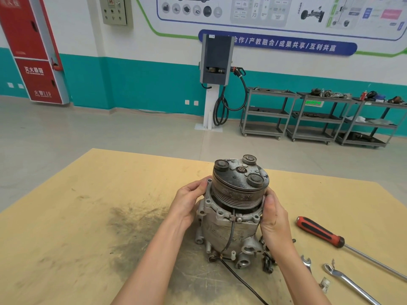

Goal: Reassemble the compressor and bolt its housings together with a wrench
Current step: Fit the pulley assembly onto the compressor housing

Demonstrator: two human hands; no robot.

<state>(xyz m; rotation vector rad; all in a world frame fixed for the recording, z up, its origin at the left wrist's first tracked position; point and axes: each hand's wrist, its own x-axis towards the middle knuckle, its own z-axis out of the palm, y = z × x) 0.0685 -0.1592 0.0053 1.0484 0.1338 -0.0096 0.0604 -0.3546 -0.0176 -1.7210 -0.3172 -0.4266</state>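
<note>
The compressor (233,208) stands upright near the middle of the table (88,216), its front housing seated while the left hand (187,201) and right hand (273,214) grip its sides with curled fingers, so bolting seems left, the wrench (350,282) lying unused at the near right.

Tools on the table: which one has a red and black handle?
The screwdriver, lying right of the compressor. The two wrenches nearer the camera are bare metal.
</note>
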